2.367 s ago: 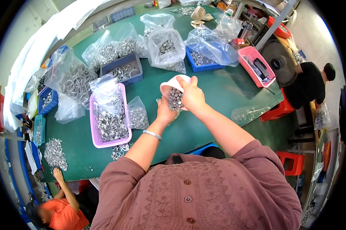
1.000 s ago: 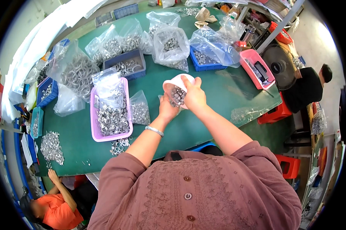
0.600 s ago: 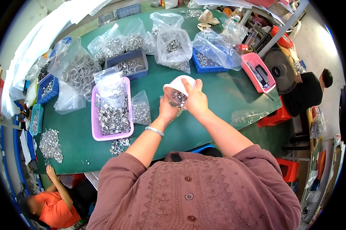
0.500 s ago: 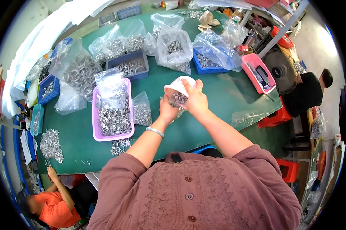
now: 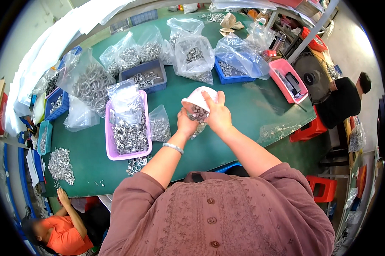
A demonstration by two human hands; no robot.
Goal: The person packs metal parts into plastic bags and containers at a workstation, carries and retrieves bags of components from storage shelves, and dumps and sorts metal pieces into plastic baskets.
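My right hand (image 5: 219,113) grips a pale pinkish-white tub (image 5: 195,97), which is tipped with its mouth down toward my left hand. Small metal pieces (image 5: 198,112) crowd at the tub's lip. Just below, my left hand (image 5: 186,125) is closed around what looks like a clear plastic bag (image 5: 199,131), mostly hidden by both hands. Metal bits show inside this bag. Left of my hands stand a small clear bag of metal parts (image 5: 160,129) and a lilac tray (image 5: 109,150) filled with metal rings and a plastic bag.
Bags of metal rings (image 5: 90,87), a grey-blue bin (image 5: 157,85) and a blue bin (image 5: 233,79) line the table's far side. A pink basket (image 5: 301,96) sits at right, near a fan (image 5: 312,77). At lower left, a co-worker's hand (image 5: 63,197) is beside a metal-parts pile (image 5: 61,167).
The tub is tipped slightly further, and more metal pieces show at its lip. My hands stay nearly in place. The whole view has shifted slightly.
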